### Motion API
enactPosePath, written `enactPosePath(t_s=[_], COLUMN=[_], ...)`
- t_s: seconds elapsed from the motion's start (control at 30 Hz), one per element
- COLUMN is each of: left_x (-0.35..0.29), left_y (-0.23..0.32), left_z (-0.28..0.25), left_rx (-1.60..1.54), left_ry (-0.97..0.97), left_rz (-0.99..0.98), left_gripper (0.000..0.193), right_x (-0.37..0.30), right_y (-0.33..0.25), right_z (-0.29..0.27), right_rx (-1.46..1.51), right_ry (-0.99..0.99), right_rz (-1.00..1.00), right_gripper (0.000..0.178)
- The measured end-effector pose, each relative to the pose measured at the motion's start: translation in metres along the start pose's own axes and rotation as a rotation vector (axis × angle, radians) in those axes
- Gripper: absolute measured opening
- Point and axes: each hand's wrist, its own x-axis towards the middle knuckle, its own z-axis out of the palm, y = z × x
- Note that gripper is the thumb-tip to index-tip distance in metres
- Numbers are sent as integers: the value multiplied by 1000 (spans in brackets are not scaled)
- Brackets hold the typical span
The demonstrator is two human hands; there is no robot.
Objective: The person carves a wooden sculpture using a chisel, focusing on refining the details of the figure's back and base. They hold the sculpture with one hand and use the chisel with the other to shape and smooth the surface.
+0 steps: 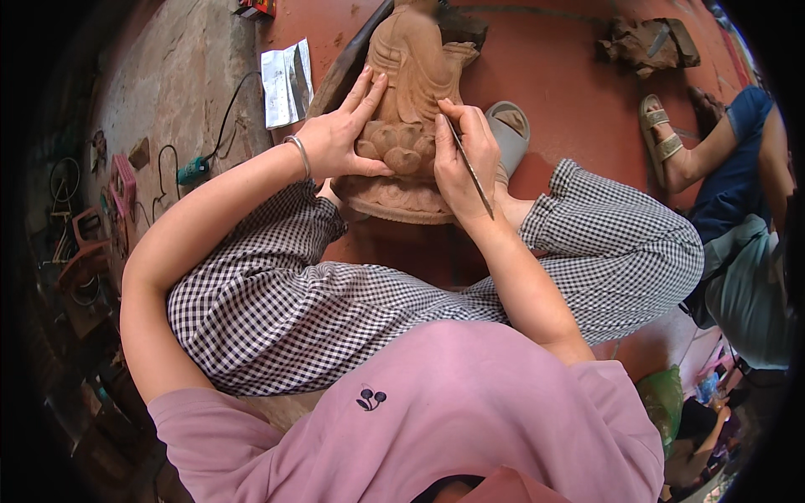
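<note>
Between my knees stands a carved brown statue [405, 80], a seated robed figure on a base of rounded lotus petals. My left hand [340, 142] lies against its left side, fingers spread, the thumb across the petals. In a pen-like grip, my right hand [466, 159] holds a thin, dark rod-shaped tool [471, 169]. The upper end of this tool slants back over my wrist. My right fingertips are at the right edge of the carved robe; the working tip of the tool is hidden there.
A white printed sheet [287, 84] lies left of the statue, near a teal power tool [193, 171] with a black cord. A rough brown block [650, 44] sits on the red floor at far right. Another person's sandalled foot [662, 142] is at the right.
</note>
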Motion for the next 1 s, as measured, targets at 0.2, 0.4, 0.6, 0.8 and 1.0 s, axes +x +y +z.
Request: enactPosePath(t_s=[0.2,0.4,0.6,0.8,1.0], left_x=[-2,-3,1,-2,0], left_y=[2,2,1,1,5], left_z=[1,-1,0,-1,-3], left_rx=[-6,-15,-12,-19,-10], left_ry=[-1,0,-14,-19,-42], left_rz=[-10,-14,-11,-17,-36], left_gripper=[135,135,135,137,137], right_x=[6,3,2,-5,6], right_y=[2,2,4,0,3], right_z=[-1,-1,3,3,-2], right_rx=[-55,6,-116,-77,-118], right_ry=[31,-1,25,-15,15], right_rz=[85,106,31,-46,45], right_gripper=[12,12,16,15,15])
